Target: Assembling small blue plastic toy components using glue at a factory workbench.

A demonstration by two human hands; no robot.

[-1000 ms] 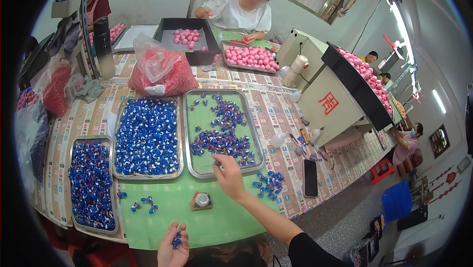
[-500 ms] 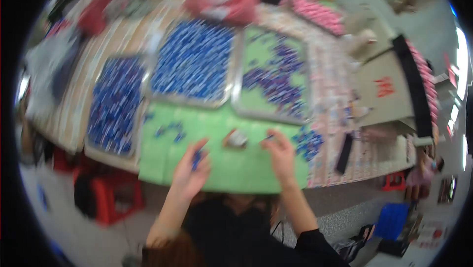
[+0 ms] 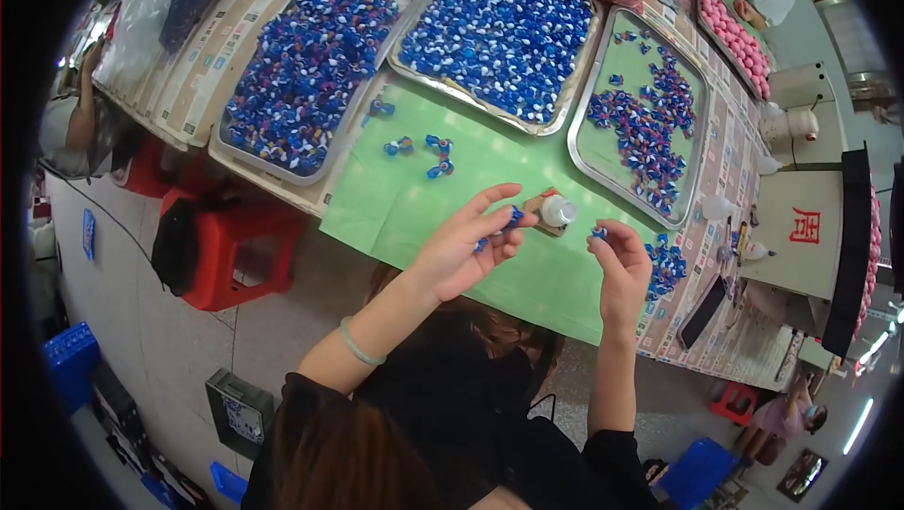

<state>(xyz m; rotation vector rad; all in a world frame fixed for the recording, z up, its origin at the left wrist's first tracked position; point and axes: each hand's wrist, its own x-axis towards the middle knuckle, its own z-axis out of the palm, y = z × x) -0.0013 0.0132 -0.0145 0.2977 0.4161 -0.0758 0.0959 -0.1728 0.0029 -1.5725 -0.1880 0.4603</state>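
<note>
My left hand (image 3: 471, 244) is closed over the green mat (image 3: 395, 213), with small blue plastic pieces (image 3: 513, 218) between thumb and fingers and against the palm. To its right, my right hand (image 3: 625, 270) pinches one tiny blue-and-white piece (image 3: 599, 232) between thumb and fingertip. A small whitish round pot (image 3: 558, 211) on a brown base stands between the hands, near my left fingertips. Several joined blue pieces (image 3: 439, 158) lie on the mat toward the left. A heap of loose blue pieces (image 3: 668, 267) sits just right of my right hand.
Three metal-rimmed trays of small pieces stand beyond: a left tray (image 3: 306, 179), a middle tray (image 3: 471, 101) and a right tray (image 3: 603, 154). A dark phone (image 3: 702, 314) lies at the right, near a beige box (image 3: 796, 227). A red stool (image 3: 231, 251) stands below the table's left side.
The view has turned and grown sharper, so the table now appears tilted. My left hand has come nearer the pot and my right hand. Both hands still hold small blue pieces.
</note>
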